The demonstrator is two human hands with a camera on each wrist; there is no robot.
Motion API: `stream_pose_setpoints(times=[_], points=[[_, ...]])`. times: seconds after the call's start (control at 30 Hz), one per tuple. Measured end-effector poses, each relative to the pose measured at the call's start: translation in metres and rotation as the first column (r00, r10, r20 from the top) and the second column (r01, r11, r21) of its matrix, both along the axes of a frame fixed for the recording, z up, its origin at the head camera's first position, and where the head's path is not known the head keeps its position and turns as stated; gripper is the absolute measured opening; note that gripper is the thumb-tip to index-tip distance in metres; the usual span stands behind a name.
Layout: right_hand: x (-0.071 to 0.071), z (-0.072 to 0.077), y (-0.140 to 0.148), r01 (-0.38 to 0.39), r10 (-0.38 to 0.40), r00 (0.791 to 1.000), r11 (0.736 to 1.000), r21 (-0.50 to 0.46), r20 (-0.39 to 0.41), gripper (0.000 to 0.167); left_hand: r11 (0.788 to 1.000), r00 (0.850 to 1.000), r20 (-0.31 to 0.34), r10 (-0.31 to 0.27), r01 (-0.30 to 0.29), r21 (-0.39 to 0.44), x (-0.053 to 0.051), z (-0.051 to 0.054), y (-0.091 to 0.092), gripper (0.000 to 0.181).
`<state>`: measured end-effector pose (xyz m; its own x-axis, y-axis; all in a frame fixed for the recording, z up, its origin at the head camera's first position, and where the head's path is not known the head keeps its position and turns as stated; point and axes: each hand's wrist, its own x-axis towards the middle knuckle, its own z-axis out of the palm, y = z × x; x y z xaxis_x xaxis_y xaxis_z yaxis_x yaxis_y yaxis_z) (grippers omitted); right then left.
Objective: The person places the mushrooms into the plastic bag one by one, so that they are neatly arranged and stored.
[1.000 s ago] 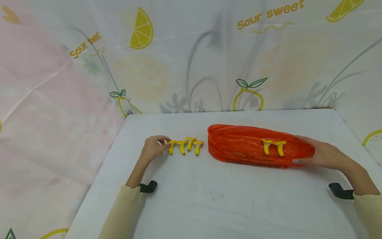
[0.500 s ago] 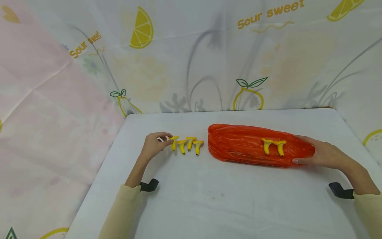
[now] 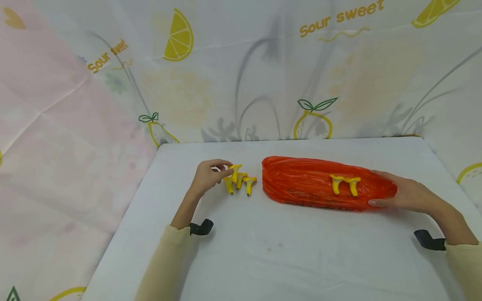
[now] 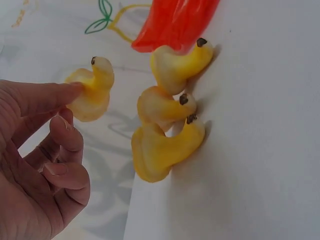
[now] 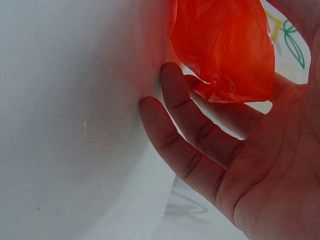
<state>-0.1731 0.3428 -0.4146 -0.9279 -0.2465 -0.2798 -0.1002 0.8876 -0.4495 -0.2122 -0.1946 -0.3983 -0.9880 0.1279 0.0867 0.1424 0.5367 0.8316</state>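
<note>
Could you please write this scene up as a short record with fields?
Left grip: pinches one mushroom, raised off the table
Right grip: holds the right end of the bag
Table mushrooms: three, grouped left of the bag
Bag mushrooms: two, side by side on the bag
Mushroom total: six, all yellow
Bag colour: red
Backdrop: cloth with lemons and "Sour sweet" lettering

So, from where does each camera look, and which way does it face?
Head: on the head, facing forward and down at the white table; left hand, right hand and both sleeves show.
Left wrist: on that wrist, facing the left hand, which pinches a yellow mushroom.
Right wrist: on that wrist, facing the right hand at the red bag.
Shared by head and left wrist: yellow mushroom, red bag.
</note>
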Motion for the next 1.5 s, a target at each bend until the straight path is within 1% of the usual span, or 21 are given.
stream_pose_setpoints(times=[0.2, 0.33, 0.5, 0.63, 0.87, 1.07, 1.17, 1.33, 1.5], points=[[0.000, 0.001, -0.001, 0.001, -0.001, 1.000, 1.000, -0.002, -0.004, 0.101, 0.999, 0.999, 0.034, -0.004, 0.002, 0.046, -0.004, 0.000, 0.014, 0.020], [0.000, 0.002, 0.000, 0.001, -0.001, 1.000, 1.000, -0.003, -0.005, 0.100, 0.995, 0.998, 0.062, -0.022, 0.016, 0.098, -0.007, 0.000, 0.024, 0.020], [0.000, 0.001, 0.000, -0.007, 0.007, 1.000, 1.000, -0.001, -0.011, 0.100, 0.982, 0.995, 0.081, -0.055, 0.040, 0.184, -0.012, 0.000, 0.035, 0.019], [0.000, 0.001, 0.000, -0.012, 0.012, 1.000, 1.000, -0.005, -0.014, 0.099, 0.973, 0.993, 0.088, -0.078, 0.056, 0.224, -0.016, -0.001, 0.042, 0.019], [0.000, 0.001, 0.000, -0.008, 0.008, 1.000, 1.000, -0.004, -0.002, 0.099, 0.973, 0.990, 0.102, -0.101, 0.077, 0.220, -0.019, -0.002, 0.057, 0.020], [-0.001, 0.002, -0.001, -0.014, 0.013, 1.000, 1.000, -0.003, -0.010, 0.099, 0.969, 0.986, 0.102, -0.129, 0.103, 0.226, -0.022, -0.001, 0.073, 0.020], [-0.002, 0.002, -0.001, -0.012, 0.012, 1.000, 1.000, -0.005, -0.012, 0.099, 0.965, 0.982, 0.121, -0.145, 0.114, 0.237, -0.023, -0.001, 0.083, 0.022], [-0.002, 0.001, 0.000, -0.011, 0.011, 1.000, 1.000, -0.008, -0.009, 0.099, 0.958, 0.976, 0.126, -0.180, 0.144, 0.249, -0.024, 0.002, 0.101, 0.023], [-0.001, 0.001, 0.000, -0.004, 0.004, 1.000, 1.000, -0.005, -0.001, 0.100, 0.957, 0.973, 0.114, -0.203, 0.172, 0.235, -0.025, 0.001, 0.121, 0.024]])
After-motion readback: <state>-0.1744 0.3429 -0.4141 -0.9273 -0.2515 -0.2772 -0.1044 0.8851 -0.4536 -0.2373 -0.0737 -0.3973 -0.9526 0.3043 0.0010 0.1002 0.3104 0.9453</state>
